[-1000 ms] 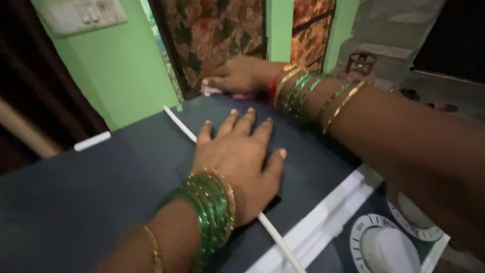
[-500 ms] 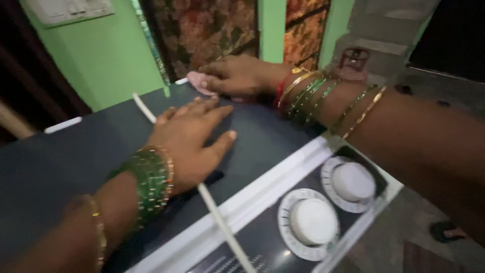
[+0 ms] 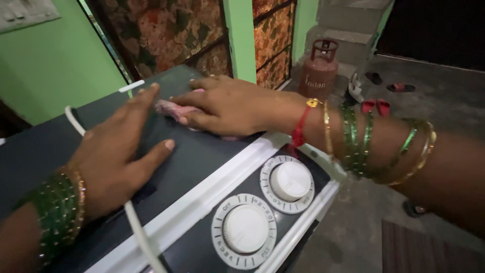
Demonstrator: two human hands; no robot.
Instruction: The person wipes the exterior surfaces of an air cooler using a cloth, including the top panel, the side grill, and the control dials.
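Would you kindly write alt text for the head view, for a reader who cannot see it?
A right hand presses a pink cloth onto the dark lid of a washing machine, while the left hand rests flat beside it. Two white dials sit in front, and a red gas cylinder stands behind.

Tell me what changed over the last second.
The right hand dragged the pink cloth from the dark lid's far corner toward the white dials. The left hand stayed flat on the lid, beside the white cord.
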